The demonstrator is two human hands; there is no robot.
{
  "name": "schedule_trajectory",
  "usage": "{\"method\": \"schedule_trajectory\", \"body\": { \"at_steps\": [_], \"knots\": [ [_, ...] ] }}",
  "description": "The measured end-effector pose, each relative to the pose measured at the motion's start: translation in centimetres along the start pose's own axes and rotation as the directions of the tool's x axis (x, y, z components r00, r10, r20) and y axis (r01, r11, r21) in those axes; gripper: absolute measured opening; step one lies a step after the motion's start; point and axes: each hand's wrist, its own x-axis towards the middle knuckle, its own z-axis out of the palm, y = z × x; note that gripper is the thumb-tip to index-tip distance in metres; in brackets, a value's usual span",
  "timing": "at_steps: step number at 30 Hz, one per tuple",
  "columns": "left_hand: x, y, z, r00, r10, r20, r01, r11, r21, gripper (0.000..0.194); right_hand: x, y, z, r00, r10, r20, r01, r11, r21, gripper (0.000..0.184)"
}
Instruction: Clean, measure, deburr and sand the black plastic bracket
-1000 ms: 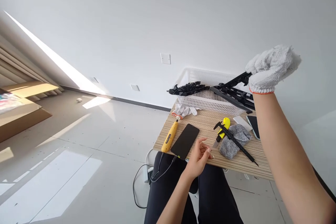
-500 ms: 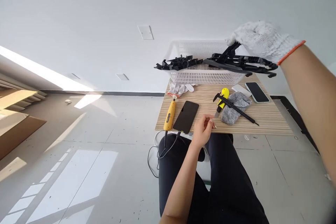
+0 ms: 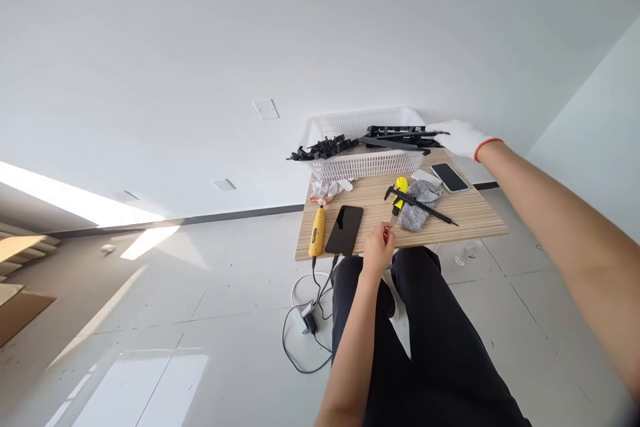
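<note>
My right hand (image 3: 457,138), in a white knit glove with an orange cuff, is closed at the right end of a long black plastic part (image 3: 400,143). That part lies across the right side of a white plastic basket (image 3: 370,165). Bare and pinched, my left hand (image 3: 379,248) is at the table's front edge, by the blade tip of a yellow utility knife (image 3: 401,188); whatever it may hold is hidden. A black caliper (image 3: 425,205) lies across the knife and a grey knitted cloth (image 3: 416,215). More black plastic parts (image 3: 327,147) fill the basket's left side.
On the wooden table (image 3: 373,197) lie a yellow corded power tool (image 3: 317,232), a black phone (image 3: 345,230), another glove (image 3: 329,189), a white flat item (image 3: 426,177) and a light-cased phone (image 3: 449,177). Cables and an adapter (image 3: 309,320) are on the floor at the left.
My right hand has lowered the long black part onto the basket, from a raised, tilted hold. My left hand stays pinched near the table edge. The camera view has shifted.
</note>
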Motion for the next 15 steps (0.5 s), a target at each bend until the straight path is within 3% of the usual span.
{"method": "schedule_trajectory", "body": {
  "at_steps": [2, 6, 9, 12, 13, 15],
  "knots": [
    [-0.1, 0.0, -0.1, 1.000, 0.008, 0.010, -0.008, 1.000, -0.003, 0.017, 0.8, -0.9, 0.6, 0.995, 0.100, 0.029, -0.101, 0.995, 0.022, 0.054],
    [-0.6, 0.0, -0.3, 0.999, -0.007, 0.043, 0.006, 1.000, 0.011, 0.019, 2.3, -2.9, 1.0, 0.972, 0.208, 0.109, -0.195, 0.974, -0.113, 0.059],
    [-0.9, 0.0, -0.6, 0.992, -0.051, 0.116, 0.046, 0.998, 0.041, 0.021, 3.1, -4.3, 0.7, 0.940, 0.301, 0.161, -0.259, 0.936, -0.237, 0.062],
    [-1.1, 0.0, -1.3, 0.972, -0.085, 0.218, 0.083, 0.996, 0.021, 0.019, 4.1, -5.7, -0.3, 0.916, 0.345, 0.203, -0.292, 0.923, -0.249, 0.058],
    [-1.2, -0.1, -1.5, 0.963, -0.103, 0.249, 0.105, 0.994, 0.005, 0.019, 4.8, -6.1, -0.7, 0.914, 0.354, 0.200, -0.302, 0.920, -0.248, 0.057],
    [-1.3, -0.2, -1.8, 0.949, -0.134, 0.285, 0.144, 0.989, -0.017, 0.019, 6.9, -6.7, -1.3, 0.946, 0.315, 0.075, -0.290, 0.928, -0.234, 0.064]
  ]
}}
